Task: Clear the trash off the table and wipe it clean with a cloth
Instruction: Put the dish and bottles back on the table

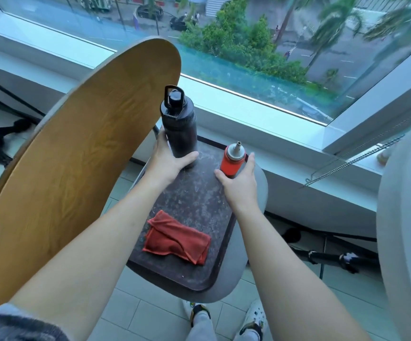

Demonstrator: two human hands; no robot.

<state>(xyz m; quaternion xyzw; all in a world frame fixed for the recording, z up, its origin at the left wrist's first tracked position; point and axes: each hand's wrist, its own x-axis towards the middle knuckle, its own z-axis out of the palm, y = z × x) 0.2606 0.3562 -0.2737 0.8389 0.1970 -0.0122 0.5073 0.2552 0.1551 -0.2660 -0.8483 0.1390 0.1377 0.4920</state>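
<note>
Judging by the bare wooden desk, the trash looks cleared, but wiping seems not yet begun: the red cloth lies folded on a dark tray beside it. On that tray the left hand grips a capped black bottle and the right hand grips a small red squeeze bottle; their contents can't be seen.

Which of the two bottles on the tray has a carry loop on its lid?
The tall black bottle, which the left hand grips. The short orange bottle at the right hand has a pointed nozzle instead.
</note>
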